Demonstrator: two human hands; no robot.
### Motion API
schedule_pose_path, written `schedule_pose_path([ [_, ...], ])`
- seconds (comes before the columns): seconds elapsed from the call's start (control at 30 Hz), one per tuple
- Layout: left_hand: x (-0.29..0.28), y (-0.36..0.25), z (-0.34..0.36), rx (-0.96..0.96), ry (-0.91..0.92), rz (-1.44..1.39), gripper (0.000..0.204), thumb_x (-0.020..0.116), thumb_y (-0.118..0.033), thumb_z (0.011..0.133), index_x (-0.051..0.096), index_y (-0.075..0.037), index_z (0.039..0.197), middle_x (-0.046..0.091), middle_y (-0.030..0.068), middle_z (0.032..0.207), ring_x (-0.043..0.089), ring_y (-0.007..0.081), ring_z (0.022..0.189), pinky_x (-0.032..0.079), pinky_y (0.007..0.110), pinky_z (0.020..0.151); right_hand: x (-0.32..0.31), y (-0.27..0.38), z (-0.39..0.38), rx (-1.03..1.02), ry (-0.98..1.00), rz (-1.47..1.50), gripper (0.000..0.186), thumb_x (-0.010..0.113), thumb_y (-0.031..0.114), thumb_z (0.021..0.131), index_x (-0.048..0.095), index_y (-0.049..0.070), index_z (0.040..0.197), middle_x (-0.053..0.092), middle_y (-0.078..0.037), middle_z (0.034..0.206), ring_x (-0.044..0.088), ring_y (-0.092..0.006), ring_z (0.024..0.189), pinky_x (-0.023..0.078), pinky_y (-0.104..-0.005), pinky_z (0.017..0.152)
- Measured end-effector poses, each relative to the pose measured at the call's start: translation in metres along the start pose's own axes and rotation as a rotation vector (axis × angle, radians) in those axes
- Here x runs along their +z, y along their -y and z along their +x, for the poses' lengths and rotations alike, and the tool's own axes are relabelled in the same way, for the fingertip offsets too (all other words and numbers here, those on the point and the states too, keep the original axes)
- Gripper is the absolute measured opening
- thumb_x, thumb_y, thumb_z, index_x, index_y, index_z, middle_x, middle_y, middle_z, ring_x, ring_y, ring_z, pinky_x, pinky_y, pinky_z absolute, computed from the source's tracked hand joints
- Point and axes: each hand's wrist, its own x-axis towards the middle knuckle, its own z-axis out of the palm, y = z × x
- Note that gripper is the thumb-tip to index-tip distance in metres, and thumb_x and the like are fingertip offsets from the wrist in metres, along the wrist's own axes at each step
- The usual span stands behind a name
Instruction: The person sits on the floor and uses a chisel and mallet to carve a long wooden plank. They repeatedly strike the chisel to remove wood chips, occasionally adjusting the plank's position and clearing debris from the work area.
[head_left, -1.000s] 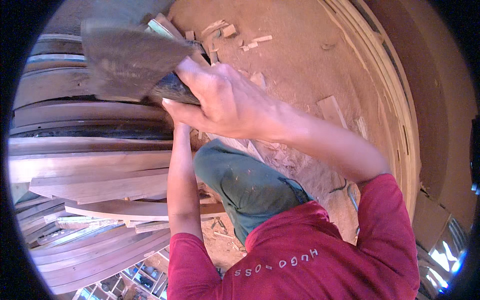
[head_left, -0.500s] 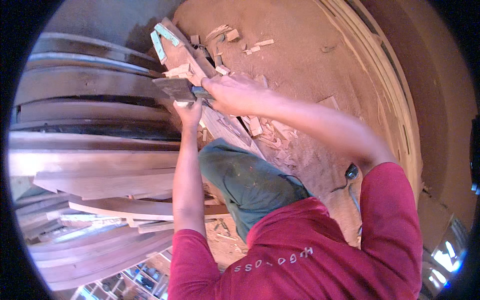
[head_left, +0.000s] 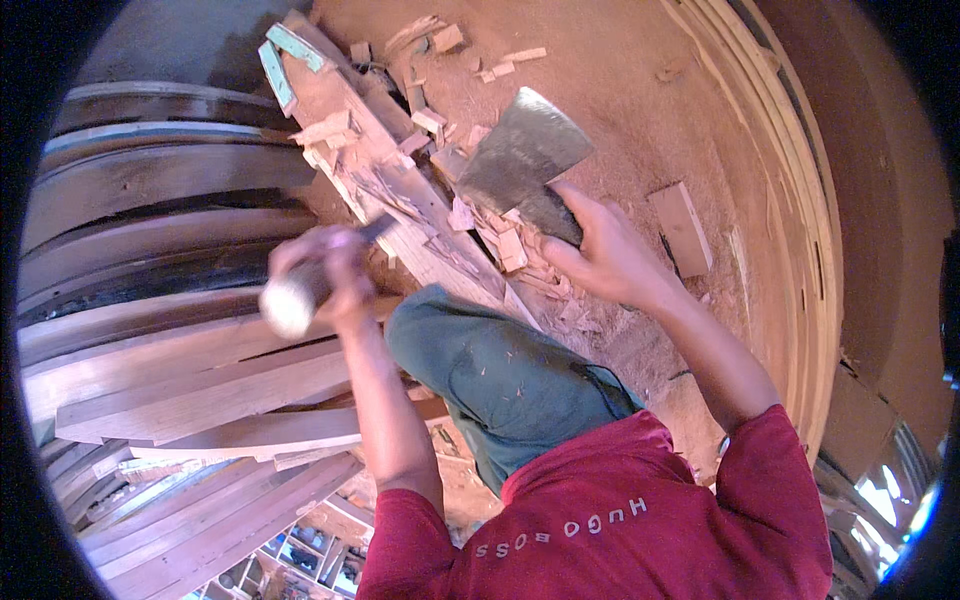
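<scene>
My left hand (head_left: 338, 262), slightly blurred, is closed round the thick handle of a chisel (head_left: 378, 228). The pale butt of its handle sticks out toward me, and the dark blade points at a wooden beam (head_left: 462, 262). Whether the tip touches the wood I cannot tell. In my right hand (head_left: 605, 250) is a hatchet (head_left: 530, 145), gripped close below its head, with the broad grey blade raised over the chips to the right of the beam. Splintered cuts and loose wood pieces (head_left: 335, 130) lie along the beam's top.
Curved wooden planks (head_left: 180, 330) are stacked along the left. Wood chips and offcuts (head_left: 515, 250) litter the brown floor right of the beam. A flat board piece (head_left: 682, 228) lies farther right. Two pale green strips (head_left: 296, 46) sit at the beam's far end. Long timbers (head_left: 800, 200) curve along the right.
My hands have moved apart: the left, with the chisel, back toward me and leftward off the beam; the right, with the hatchet, to the right. The hatchet's blade face now shows broadside.
</scene>
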Motion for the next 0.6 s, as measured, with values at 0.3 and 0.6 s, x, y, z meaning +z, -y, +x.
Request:
schedule_pose_path([
  [0.3, 0.014, 0.035, 0.046, -0.188, 0.001, 0.300, 0.015, 0.070, 0.003, 0.076, 0.057, -0.004, 0.078, 0.058, -0.0008, 0.072, 0.054, 0.0075, 0.063, 0.046, 0.024, 0.055, 0.032, 0.007, 0.022, -0.141, -0.045, 0.032, 0.055, 0.065, 0.021, 0.078, 0.051, -0.004, 0.126, 0.064, -0.024, 0.100, 0.066, -0.0351, 0.090, 0.050, -0.0415, 0.079],
  [0.6, 0.016, 0.051, 0.039, -0.136, 0.088, 0.301, 0.010, 0.068, 0.002, 0.074, 0.059, -0.002, 0.077, 0.057, -0.0024, 0.072, 0.054, 0.0077, 0.066, 0.045, 0.023, 0.062, 0.007, 0.048, 0.033, -0.322, -0.016, 0.004, 0.051, 0.065, 0.020, 0.080, 0.052, -0.003, 0.124, 0.065, -0.023, 0.092, 0.067, -0.0346, 0.084, 0.050, -0.0414, 0.075],
])
